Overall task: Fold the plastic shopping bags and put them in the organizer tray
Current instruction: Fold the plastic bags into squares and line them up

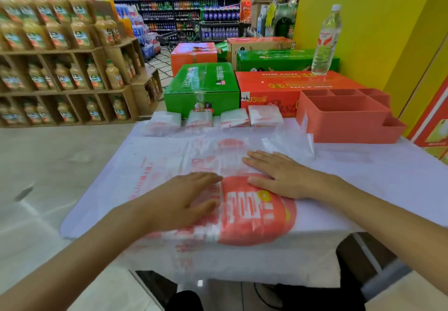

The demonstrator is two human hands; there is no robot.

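While the left hand (186, 197) presses flat, fingers straight, the right hand (278, 175) lies flat on the plastic bag (254, 216).

**Shop floor surroundings**

I stand at a white-covered desk (388, 165). Pale glossy tiled floor (48, 165). Wooden juice shelves (72, 68) to my left, yellow wall (388, 32) to my right, drinks aisles (181, 0) behind. Bright, even lighting.

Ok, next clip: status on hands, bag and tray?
Left hand and right hand flat on the unfolded white-and-red plastic bag. Four folded bags wait behind. Coral plastic organizer tray empty, unobstructed.
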